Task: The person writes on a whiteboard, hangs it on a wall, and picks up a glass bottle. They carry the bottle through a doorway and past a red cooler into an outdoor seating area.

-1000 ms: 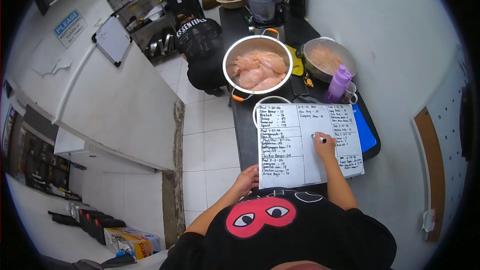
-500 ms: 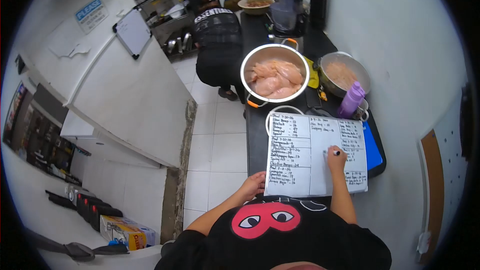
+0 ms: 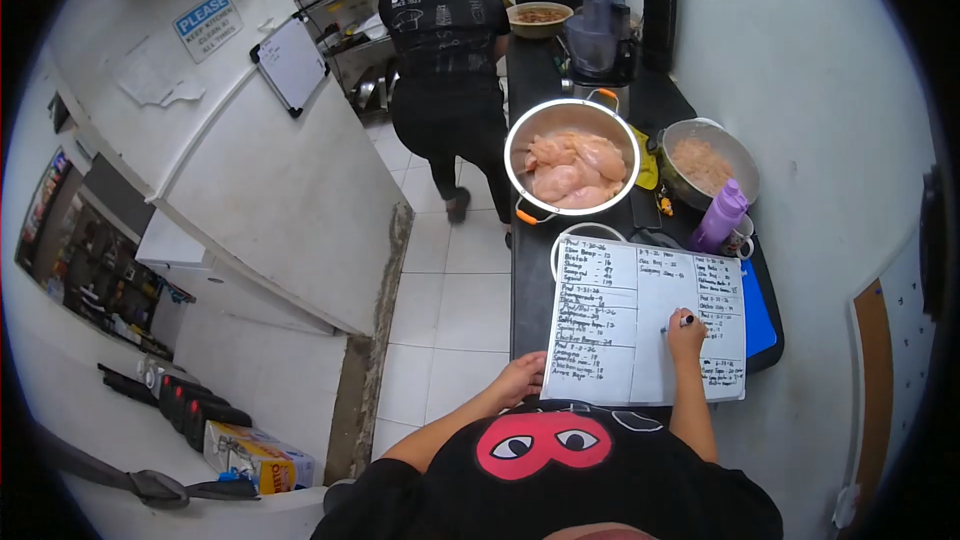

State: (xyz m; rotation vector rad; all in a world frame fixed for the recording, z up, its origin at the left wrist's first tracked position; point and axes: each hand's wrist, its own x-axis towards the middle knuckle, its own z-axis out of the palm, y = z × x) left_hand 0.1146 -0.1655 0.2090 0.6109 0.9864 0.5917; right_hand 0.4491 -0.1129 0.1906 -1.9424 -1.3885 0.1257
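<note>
A whiteboard (image 3: 655, 365) with handwritten lists in columns lies at the near end of the black counter. My right hand (image 3: 686, 333) is closed on a dark marker (image 3: 686, 320) over the board's middle-right part. At the board's left edge, my left hand (image 3: 522, 377) rests with its fingers bent beside the edge; whether they grip it is unclear. Beyond the board stands a steel pot (image 3: 516, 158) with orange-sleeved handles, holding raw chicken pieces (image 3: 575, 170).
A purple bottle (image 3: 720, 217), a mug (image 3: 739, 237) and a pan of pale food (image 3: 745, 155) stand at the right. Farther back are a blender (image 3: 595, 35) and a bowl (image 3: 540, 28). A person in black (image 3: 445, 60) stands left of the counter.
The view has shifted, so the counter and board appear farther right and lower. The person in black has gone from bent over to upright. My right hand remains over the board with the marker.
</note>
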